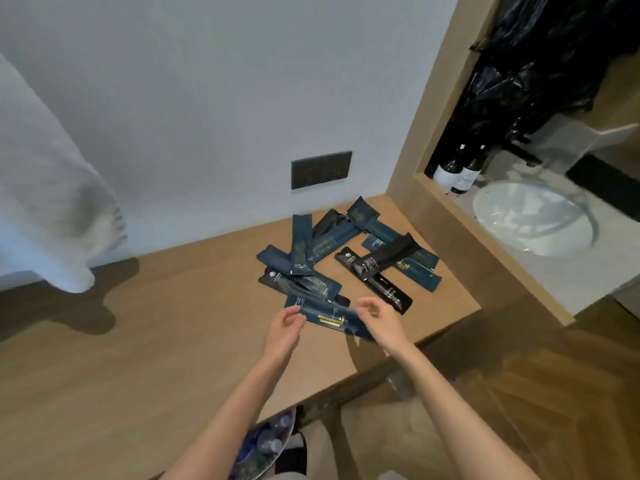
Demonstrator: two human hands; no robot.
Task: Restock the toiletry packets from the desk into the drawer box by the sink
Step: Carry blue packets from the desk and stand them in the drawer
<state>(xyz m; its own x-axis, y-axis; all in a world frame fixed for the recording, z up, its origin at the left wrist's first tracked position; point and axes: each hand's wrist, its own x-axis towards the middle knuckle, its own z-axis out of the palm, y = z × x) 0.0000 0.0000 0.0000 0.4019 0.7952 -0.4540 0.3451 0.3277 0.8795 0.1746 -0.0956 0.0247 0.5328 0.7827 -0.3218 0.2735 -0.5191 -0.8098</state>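
Observation:
Several long dark blue and black toiletry packets [346, 251] lie scattered on the far right part of the wooden desk [156, 341], near the wall. One blue packet with gold print [330, 320] is lifted just above the desk's near side. My left hand [285, 329] pinches its left end. My right hand [379, 322] holds its right end, fingers curled over it. A black packet marked toothbrush [381, 285] lies right behind my right hand. The drawer box is not in view.
A dark wall socket plate [321, 169] sits above the packets. Through a wooden-framed opening at right are a white sink [533, 220], two dark bottles [457, 173] and black plastic bags [536, 64]. A white cloth [52, 188] hangs at left. A bin with plastic bottles [266, 441] stands below the desk.

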